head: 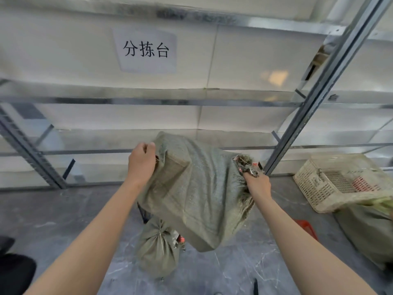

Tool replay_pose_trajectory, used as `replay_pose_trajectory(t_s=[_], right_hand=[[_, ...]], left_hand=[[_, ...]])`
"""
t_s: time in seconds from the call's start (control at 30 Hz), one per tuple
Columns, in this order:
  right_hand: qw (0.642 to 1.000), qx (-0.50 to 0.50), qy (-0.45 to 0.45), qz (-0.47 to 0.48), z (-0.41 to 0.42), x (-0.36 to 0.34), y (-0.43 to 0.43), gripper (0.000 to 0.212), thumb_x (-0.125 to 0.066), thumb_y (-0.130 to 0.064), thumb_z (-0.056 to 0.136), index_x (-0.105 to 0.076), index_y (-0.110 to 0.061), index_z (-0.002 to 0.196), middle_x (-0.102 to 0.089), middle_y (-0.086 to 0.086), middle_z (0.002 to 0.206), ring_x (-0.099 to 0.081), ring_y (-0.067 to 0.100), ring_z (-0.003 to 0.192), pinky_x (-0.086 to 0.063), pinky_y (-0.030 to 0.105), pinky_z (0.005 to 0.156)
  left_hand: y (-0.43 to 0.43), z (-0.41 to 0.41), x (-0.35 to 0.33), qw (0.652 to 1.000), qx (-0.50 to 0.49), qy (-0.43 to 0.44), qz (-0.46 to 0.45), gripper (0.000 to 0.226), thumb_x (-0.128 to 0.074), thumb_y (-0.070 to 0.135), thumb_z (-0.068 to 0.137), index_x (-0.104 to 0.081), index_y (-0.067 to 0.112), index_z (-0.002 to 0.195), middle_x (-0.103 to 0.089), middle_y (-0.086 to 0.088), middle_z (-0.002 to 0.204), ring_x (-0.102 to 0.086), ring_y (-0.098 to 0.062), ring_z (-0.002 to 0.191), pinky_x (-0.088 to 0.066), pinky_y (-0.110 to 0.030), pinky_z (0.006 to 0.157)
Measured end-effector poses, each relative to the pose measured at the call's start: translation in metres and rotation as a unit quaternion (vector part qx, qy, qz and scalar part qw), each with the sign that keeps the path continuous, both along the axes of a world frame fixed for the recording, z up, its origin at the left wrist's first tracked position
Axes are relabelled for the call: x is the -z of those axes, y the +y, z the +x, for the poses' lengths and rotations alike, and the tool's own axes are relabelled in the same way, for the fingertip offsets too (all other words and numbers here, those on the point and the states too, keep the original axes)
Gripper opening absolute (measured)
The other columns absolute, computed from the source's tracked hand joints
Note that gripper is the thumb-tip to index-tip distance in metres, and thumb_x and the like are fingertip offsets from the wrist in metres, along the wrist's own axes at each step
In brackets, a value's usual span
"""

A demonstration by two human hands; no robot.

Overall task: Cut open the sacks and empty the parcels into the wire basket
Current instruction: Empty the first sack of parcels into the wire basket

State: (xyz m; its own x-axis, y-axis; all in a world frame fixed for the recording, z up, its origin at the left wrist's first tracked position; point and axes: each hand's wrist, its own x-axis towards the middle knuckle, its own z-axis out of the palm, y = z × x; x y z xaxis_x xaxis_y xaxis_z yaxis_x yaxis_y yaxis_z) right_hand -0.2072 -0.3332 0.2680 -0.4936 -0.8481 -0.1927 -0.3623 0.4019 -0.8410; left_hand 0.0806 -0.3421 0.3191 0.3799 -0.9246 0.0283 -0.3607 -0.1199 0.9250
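A grey-green woven sack (197, 188) hangs in the air in front of me, lumpy with boxy parcels inside. My left hand (142, 160) grips its upper left corner. My right hand (256, 184) grips the frayed cut edge at the sack's right side, along with a small red-and-black tool whose shape I cannot make out. Below the lifted sack a second sack (158, 250), tied shut at its neck, stands on the floor. A dark wire piece (144, 213) shows behind the lifted sack; the rest of it is hidden.
A cream plastic crate (314, 184) sits on the floor at right, with another sack (370, 233) in front of it. Metal shelving uprights (319, 96) and a white wall with a paper sign (146, 50) stand ahead. The floor is grey marble; a dark shoe (14, 271) at left.
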Motion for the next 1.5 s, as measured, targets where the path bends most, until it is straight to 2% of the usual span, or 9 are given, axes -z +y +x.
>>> replay_pose_trajectory(t_s=[0.1,0.2,0.33,0.5,0.6,0.77,1.13,1.33,1.5], right_hand=[[0.999,-0.016,-0.033,0.008,0.008,0.009,-0.023,0.036,-0.058,-0.027,0.088,-0.057,-0.011,0.121,-0.058,0.01,0.099,-0.051,0.025,0.09,-0.038,0.03,0.074],[0.996,-0.037,-0.069,0.03,0.017,0.019,-0.052,0.016,-0.058,-0.026,0.089,-0.054,-0.012,0.093,-0.054,0.005,0.081,-0.048,0.024,0.086,-0.036,0.03,0.073],[0.989,-0.084,-0.104,0.067,0.022,0.033,-0.11,0.025,-0.06,-0.022,0.087,-0.051,-0.015,0.065,-0.051,0.004,0.063,-0.049,0.022,0.07,-0.034,0.031,0.058],[0.968,-0.18,-0.116,0.132,0.017,0.054,-0.189,0.009,-0.061,-0.017,0.087,-0.062,-0.01,0.091,-0.062,0.012,0.076,-0.057,0.022,0.068,-0.042,0.029,0.061],[0.954,-0.211,-0.12,0.176,0.015,0.07,-0.229,0.028,-0.058,-0.01,0.089,-0.06,-0.005,0.117,-0.063,0.009,0.087,-0.057,0.018,0.071,-0.045,0.026,0.066],[0.944,-0.212,-0.155,0.201,0.022,0.078,-0.272,0.01,-0.05,-0.002,0.094,-0.054,-0.006,0.101,-0.056,0.006,0.077,-0.051,0.014,0.065,-0.04,0.013,0.036],[0.938,-0.172,-0.215,0.211,0.047,0.074,-0.322,0.015,-0.055,-0.014,0.091,-0.056,-0.009,0.105,-0.064,0.012,0.089,-0.06,0.024,0.074,-0.043,0.026,0.059],[0.955,-0.197,-0.147,0.164,0.064,0.053,-0.343,0.036,-0.06,-0.017,0.087,-0.051,-0.001,0.118,-0.057,0.011,0.104,-0.054,0.024,0.087,-0.045,0.03,0.07],[0.946,-0.283,-0.136,0.083,0.102,0.001,-0.359,0.054,-0.059,-0.023,0.089,-0.042,-0.014,0.139,-0.042,0.007,0.144,-0.042,0.024,0.129,-0.035,0.031,0.097]], left_hand=[[-0.016,0.013,-0.004,1.0,-0.009,0.014,0.003,0.029,-0.039,0.032,0.097,-0.05,0.012,0.079,-0.056,-0.007,0.081,-0.054,-0.024,0.079,-0.045,-0.038,0.071],[-0.037,0.02,-0.008,1.0,-0.018,0.013,0.007,0.027,-0.038,0.027,0.098,-0.049,0.01,0.08,-0.05,-0.005,0.077,-0.047,-0.02,0.075,-0.037,-0.031,0.064],[-0.079,0.027,-0.012,0.999,-0.035,0.003,0.02,0.033,-0.037,0.029,0.098,-0.054,0.0,0.093,-0.056,-0.014,0.086,-0.051,-0.021,0.077,-0.044,-0.039,0.072],[-0.133,0.029,-0.016,0.996,-0.067,-0.031,0.044,0.03,-0.035,0.027,0.1,-0.051,0.01,0.081,-0.05,-0.004,0.075,-0.046,-0.017,0.069,-0.035,-0.029,0.061],[-0.157,0.027,-0.017,0.995,-0.083,-0.04,0.049,0.028,-0.035,0.024,0.099,-0.048,0.007,0.082,-0.045,-0.005,0.072,-0.042,-0.019,0.067,-0.032,-0.031,0.058],[-0.189,0.024,-0.015,0.995,-0.086,-0.015,0.053,0.038,-0.036,0.027,0.099,-0.053,-0.006,0.096,-0.053,-0.014,0.086,-0.05,-0.021,0.077,-0.041,-0.036,0.07],[-0.254,0.02,-0.017,0.99,-0.092,0.099,0.042,0.029,-0.037,0.031,0.099,-0.056,0.01,0.093,-0.062,-0.02,0.1,-0.061,-0.031,0.091,-0.051,-0.049,0.091],[-0.283,0.02,-0.016,0.995,-0.046,0.076,0.041,0.027,-0.036,0.03,0.097,-0.048,0.016,0.077,-0.046,-0.008,0.077,-0.047,-0.021,0.075,-0.045,-0.039,0.076],[-0.302,0.004,-0.006,0.998,-0.001,0.044,0.053,0.027,-0.035,0.028,0.1,-0.05,0.012,0.083,-0.047,-0.002,0.076,-0.045,-0.016,0.073,-0.042,-0.032,0.071]])
